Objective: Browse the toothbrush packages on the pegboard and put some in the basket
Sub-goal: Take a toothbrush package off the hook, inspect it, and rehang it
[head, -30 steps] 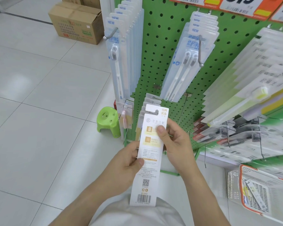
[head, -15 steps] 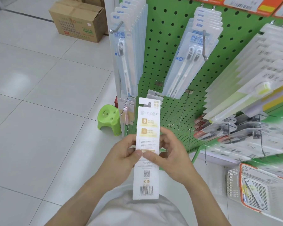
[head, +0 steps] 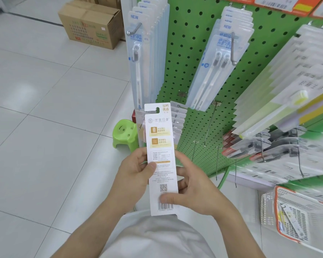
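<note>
**One pack in hand, basket already started**

So we're mid-browse here. We've got a white toothbrush package (head: 161, 159) off its hook and held upright in front of us, printed back side facing up at us, barcode at the bottom end. Our left hand (head: 133, 175) pinches its left edge with the thumb lying across the card, and our right hand (head: 192, 190) grips the lower part, thumb pressed just above the barcode with the fingers curled behind. Both hands are closed on it, nothing loose.

The basket (head: 268, 207) sits down at about 4 o'clock from the pack, well apart from our hands, and there's already at least one long pack lying inside it, so that part of the job looks started. The pegboard (head: 190, 45) up at 12 to 2 o'clock has plenty hanging.

We'd say it's partway: this one hasn't gone in yet, so we'd guess it's either drop it in or hang it back.
</note>
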